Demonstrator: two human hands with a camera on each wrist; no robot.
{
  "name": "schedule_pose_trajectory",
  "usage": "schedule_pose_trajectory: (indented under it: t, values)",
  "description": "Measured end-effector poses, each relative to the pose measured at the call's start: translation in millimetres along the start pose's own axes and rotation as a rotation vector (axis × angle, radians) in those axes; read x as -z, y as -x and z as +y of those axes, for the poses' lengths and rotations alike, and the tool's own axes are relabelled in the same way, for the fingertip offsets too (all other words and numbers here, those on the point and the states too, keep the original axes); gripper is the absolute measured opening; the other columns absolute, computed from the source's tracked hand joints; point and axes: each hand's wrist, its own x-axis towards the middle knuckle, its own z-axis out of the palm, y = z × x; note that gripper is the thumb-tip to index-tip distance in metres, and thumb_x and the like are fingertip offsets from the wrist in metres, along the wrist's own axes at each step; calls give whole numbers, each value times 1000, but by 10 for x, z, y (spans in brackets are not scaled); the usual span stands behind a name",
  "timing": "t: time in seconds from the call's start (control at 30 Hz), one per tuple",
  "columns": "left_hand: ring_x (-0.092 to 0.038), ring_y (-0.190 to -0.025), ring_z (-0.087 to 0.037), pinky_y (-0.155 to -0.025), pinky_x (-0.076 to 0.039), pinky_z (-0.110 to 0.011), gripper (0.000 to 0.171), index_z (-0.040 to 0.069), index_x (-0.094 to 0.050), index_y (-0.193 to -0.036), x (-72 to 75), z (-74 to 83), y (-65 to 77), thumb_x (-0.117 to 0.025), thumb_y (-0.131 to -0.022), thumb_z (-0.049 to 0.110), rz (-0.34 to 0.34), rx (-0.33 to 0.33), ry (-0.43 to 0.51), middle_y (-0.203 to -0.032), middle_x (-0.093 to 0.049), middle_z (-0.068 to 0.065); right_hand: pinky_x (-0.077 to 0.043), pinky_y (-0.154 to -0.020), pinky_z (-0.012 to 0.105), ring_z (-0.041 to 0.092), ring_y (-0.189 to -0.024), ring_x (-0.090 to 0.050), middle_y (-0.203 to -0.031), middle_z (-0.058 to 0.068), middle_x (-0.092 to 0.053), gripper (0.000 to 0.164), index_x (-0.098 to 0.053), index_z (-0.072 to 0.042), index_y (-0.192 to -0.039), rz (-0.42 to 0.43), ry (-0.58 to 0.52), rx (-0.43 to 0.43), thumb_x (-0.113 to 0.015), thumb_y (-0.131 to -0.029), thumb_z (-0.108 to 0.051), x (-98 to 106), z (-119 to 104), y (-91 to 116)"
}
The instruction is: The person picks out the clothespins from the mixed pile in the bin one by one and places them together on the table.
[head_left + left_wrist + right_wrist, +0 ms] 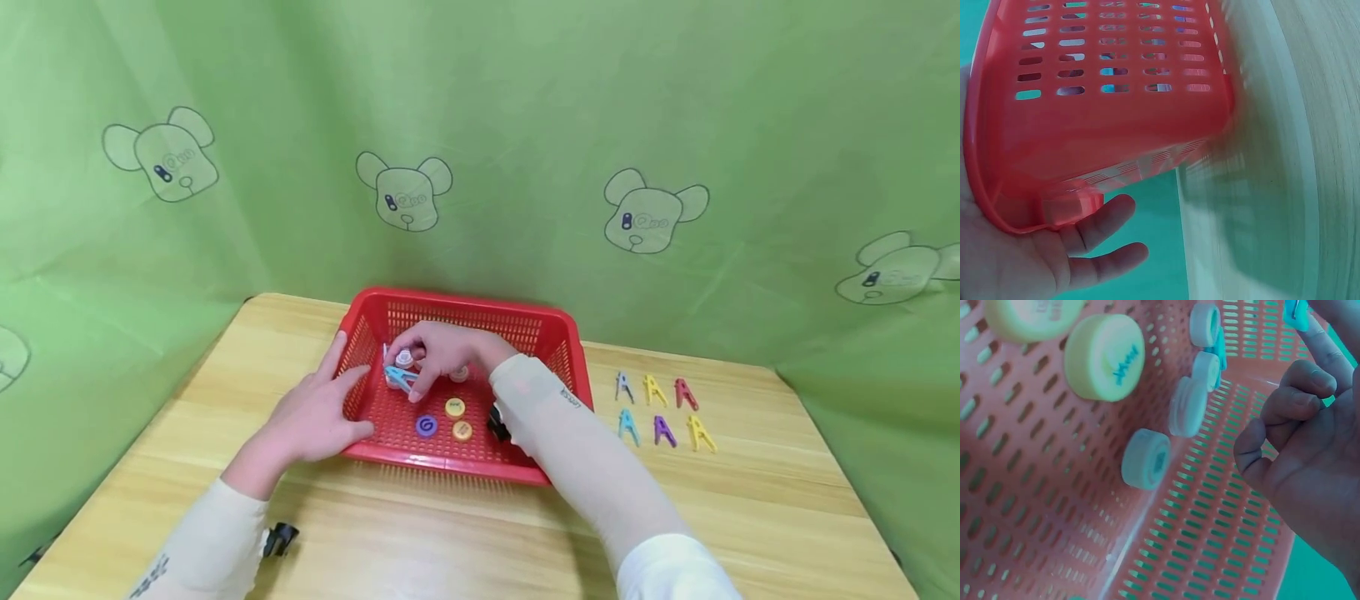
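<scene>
Inside the red basket [525, 457], my right hand [450, 346] pinches a light blue clothespin [401, 378] between thumb and fingers. The right wrist view catches only a bit of this clothespin [1297, 314] at its top edge. White bottle caps [405, 358] lie beside and partly under that hand. In front of them on the basket floor are a purple cap [426, 426], a yellow cap [454, 407] and an orange-yellow cap [462, 430]. My left hand [311, 417] rests across the basket's left rim with its fingers spread. Two fairly straight fingers [1113, 259] reach past the basket's outer corner.
Right of the basket, clothespins lie in two rows on the wooden table [765, 483], including a red one [686, 394], a purple one [663, 431] and a yellow one [702, 433]. A green curtain [510, 125] with bear drawings hangs behind and around the table.
</scene>
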Motion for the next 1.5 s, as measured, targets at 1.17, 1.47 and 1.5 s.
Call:
schedule_pose_trajectory:
  t: [1.17, 1.47, 1.5]
  values:
    - [-50, -120, -51, -86, -50, -61, 81, 2, -46, -148, 11, 11, 41, -75, -82, 36, 0, 11, 20, -165, 3, -19, -46, -100, 35, 24, -121, -53, -122, -5, -60, 51, -74, -18, -115, 232, 192, -91, -95, -69, -26, 185, 16, 689]
    - [-49, -121, -53, -86, -49, -63, 79, 2, -47, -148, 18, 14, 45, -74, -82, 37, 5, -3, 19, -165, 3, -19, -49, -87, 35, 27, -104, -55, -108, -5, -65, 51, -74, -18, -110, 308, 225, -105, -95, -67, -33, 246, 51, 887]
    - [-50, -121, -53, -86, -49, -63, 79, 2, -47, -148, 16, 15, 44, -74, -82, 37, 6, -4, 20, -165, 3, -19, -49, -87, 35, 26, -104, -56, -108, -5, -65, 50, -73, -18, -109, 320, 226, -115, -95, -67, -32, 257, 43, 911]
